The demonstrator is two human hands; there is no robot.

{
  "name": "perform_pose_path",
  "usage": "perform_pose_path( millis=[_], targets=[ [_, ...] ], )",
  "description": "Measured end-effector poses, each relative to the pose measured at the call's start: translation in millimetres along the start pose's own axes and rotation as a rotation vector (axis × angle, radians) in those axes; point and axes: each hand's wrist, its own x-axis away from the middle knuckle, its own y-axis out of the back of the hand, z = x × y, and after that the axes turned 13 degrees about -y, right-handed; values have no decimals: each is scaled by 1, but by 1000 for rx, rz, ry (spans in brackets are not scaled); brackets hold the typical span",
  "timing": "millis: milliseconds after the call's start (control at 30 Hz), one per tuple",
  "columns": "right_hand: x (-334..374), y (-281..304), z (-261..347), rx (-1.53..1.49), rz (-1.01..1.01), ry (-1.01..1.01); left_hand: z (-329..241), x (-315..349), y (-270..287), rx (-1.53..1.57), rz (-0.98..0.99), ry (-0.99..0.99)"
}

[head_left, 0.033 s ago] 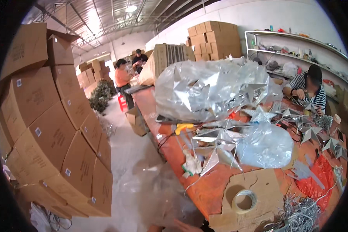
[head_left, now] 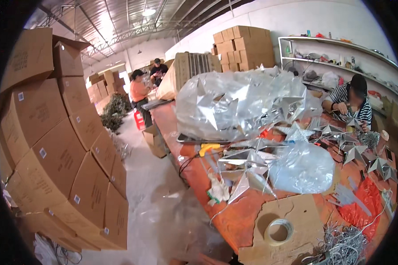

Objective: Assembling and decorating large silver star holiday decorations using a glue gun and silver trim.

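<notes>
One blurry bare hand (head_left: 210, 259) shows at the bottom edge; I can't tell which, or if it's spread or pinching. It seems to do no table work; touching things there means lifting up. Near it, one round, pale tape roll (head_left: 289, 229) lies on one torn, brown cardboard sheet (head_left: 305, 214), on one orange table (head_left: 232, 221).

A ceiling lamp (head_left: 149, 12) shines high beyond the hands (head_left: 211, 259), which seem dim and blurred; glare streaks the plastic bag (head_left: 186, 104) ahead; fisheye edges bend.
</notes>
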Motion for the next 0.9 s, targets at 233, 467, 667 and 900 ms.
perform_pose_path(
  millis=[233,467,667,900],
  targets=[
    [-2,6,-5,-129,-20,-90,-82,-71,41,-37,-24,-301],
    [-3,14,-20,5,-207,-49,-155,-138,51,-70,-74,-530],
    [-1,43,-37,45,-359,-118,-186,-152,25,-43,-17,-566],
    [-8,47,-43,57,-413,-111,-181,-139,27,-21,36,-547]
  ],
)
